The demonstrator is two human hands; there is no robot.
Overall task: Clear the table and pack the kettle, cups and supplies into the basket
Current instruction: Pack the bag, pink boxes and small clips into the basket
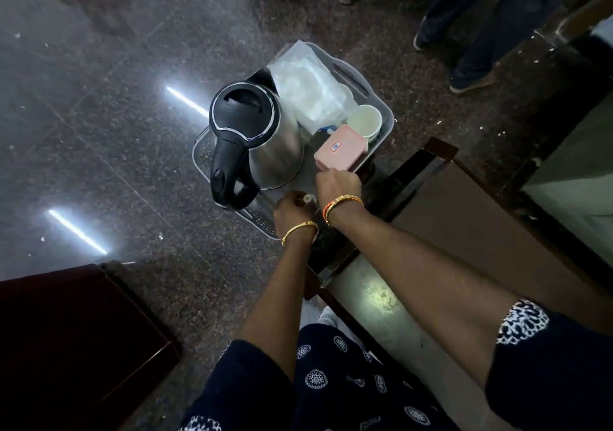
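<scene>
On the left side of my see-through plastic basket (pixel 381 132) stands the shiny steel kettle with a black lid and black handle (pixel 255 135). It stands up straight, with its handle on the near side, toward me. Just right of it, at the far end, leans a crinkly clear plastic bag with white things inside (pixel 308 89). Near that bag sits a stack of pale paper cups (pixel 365 120), and nearer to me lies a flat pink box with a small sticker on its lid (pixel 341 147). The basket hangs over the dark speckled floor (pixel 99 99), just off the corner of the wooden table (pixel 447 225).

My left hand (pixel 293 210) is curled at the near edge of the basket. It seems to pinch a small pale thing, but I cannot tell what that is. My right hand (pixel 338 183) is closed too, at the near rim right beside the pink box. I think it grips the rim, though the rim is hard to see under my fingers.

I think everything is packed, and now I am carrying the basket. To do this well, I should keep it flat, because the kettle is tall and heavy and could tip toward the left. I should hold tight with both hands and move slowly.
</scene>
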